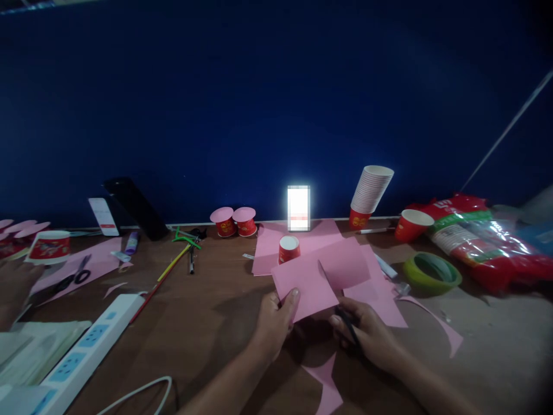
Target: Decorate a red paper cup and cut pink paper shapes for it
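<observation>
Pinching the pink sheet (311,288) at its near-left corner, my left hand (273,324) has its thumb on top and fingers curled beneath, holding it just above the wooden table (216,311). My right hand (367,337) is closed around a dark handle (348,326) (scissors, by the look) at the sheet's near edge. A red paper cup (288,249) stands just beyond the sheet, on loose pink paper (268,242).

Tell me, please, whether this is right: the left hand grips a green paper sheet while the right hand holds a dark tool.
Not quite: the head view shows the paper sheet is pink, not green. The left hand grips it while the right hand holds a dark tool.
</observation>
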The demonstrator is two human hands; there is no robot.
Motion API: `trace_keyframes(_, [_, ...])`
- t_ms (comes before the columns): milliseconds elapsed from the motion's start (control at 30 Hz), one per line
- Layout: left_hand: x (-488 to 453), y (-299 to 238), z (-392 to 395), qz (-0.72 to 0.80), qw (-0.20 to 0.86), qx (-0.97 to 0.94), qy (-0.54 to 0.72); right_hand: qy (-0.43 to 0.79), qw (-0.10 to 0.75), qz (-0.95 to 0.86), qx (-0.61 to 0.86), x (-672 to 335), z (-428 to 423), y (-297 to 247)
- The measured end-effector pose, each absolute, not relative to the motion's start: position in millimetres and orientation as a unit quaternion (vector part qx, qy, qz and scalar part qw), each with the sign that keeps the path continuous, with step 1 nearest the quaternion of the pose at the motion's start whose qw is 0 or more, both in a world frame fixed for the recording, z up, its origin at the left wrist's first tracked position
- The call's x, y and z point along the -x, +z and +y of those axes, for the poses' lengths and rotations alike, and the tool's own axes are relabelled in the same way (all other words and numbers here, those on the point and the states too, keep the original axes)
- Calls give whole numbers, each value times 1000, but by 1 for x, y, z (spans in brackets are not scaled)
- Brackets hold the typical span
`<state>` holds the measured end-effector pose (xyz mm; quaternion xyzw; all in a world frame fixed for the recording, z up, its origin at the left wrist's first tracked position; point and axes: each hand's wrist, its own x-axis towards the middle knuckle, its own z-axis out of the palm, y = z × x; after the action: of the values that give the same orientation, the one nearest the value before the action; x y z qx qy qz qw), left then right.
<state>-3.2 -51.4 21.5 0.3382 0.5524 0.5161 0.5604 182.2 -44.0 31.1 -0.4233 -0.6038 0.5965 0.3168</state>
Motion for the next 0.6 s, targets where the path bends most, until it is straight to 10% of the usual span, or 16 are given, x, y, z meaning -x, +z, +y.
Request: trace_keyframes(600, [0,29,-56,563,581,-345,475,603,340,-595,409,-183,-43,32])
